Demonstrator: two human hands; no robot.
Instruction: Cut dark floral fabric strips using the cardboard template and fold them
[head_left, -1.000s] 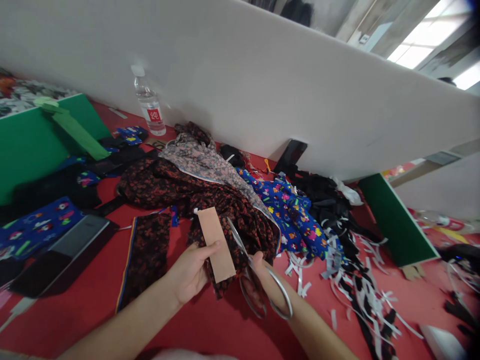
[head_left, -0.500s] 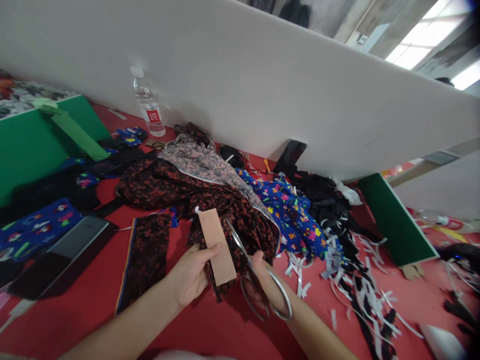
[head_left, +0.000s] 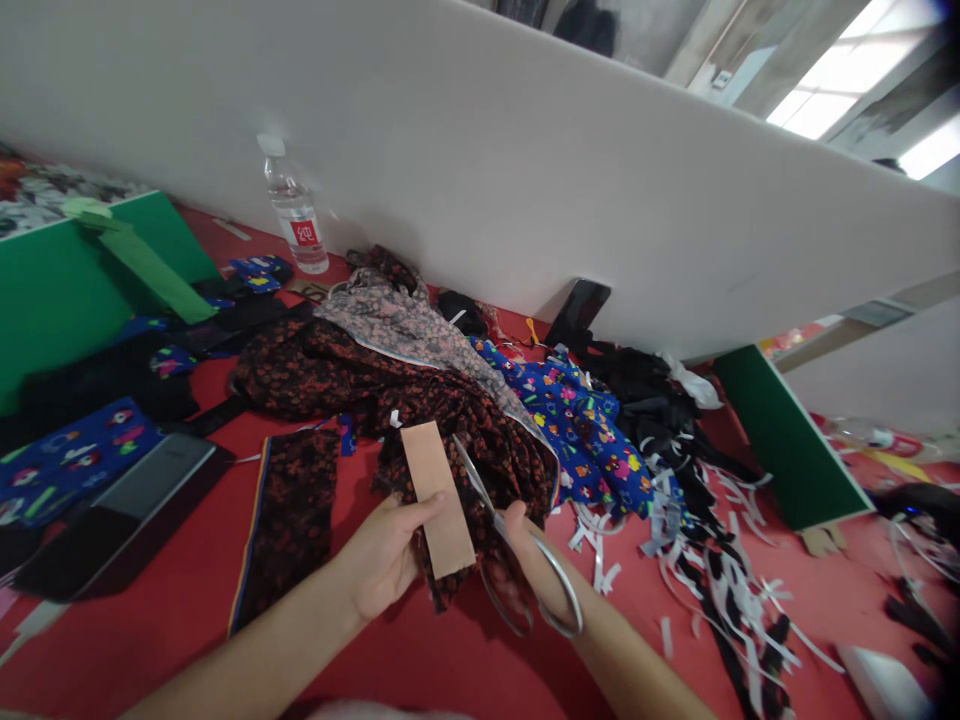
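Note:
My left hand (head_left: 386, 550) pinches a flat tan rectangular strip (head_left: 439, 500), thumb on top, against dark floral fabric (head_left: 517, 460) beneath it. What the strip is made of I cannot tell. In my right hand (head_left: 529, 560) is a pair of metal scissors (head_left: 484, 490), its blades pointing up and away beside the strip's right edge, over the fabric. A small white tag (head_left: 395, 418) shows near the strip's top end. Left of my hands lies a cut floral panel (head_left: 292, 510) with a yellow-and-blue edge.
Blue printed fabric (head_left: 585, 420) and black cloth with white scraps (head_left: 720, 570) lie to the right. A water bottle (head_left: 300, 220) and a leaning phone (head_left: 577, 310) stand along the white partition (head_left: 465, 150). Green boards (head_left: 795, 435) flank the red table (head_left: 600, 660). A dark device (head_left: 127, 510) lies left.
The tan strip has slid slightly downward, away from the white tag, with my left hand still on it. My right hand and the scissors stay nearly in place; the view shifts a little.

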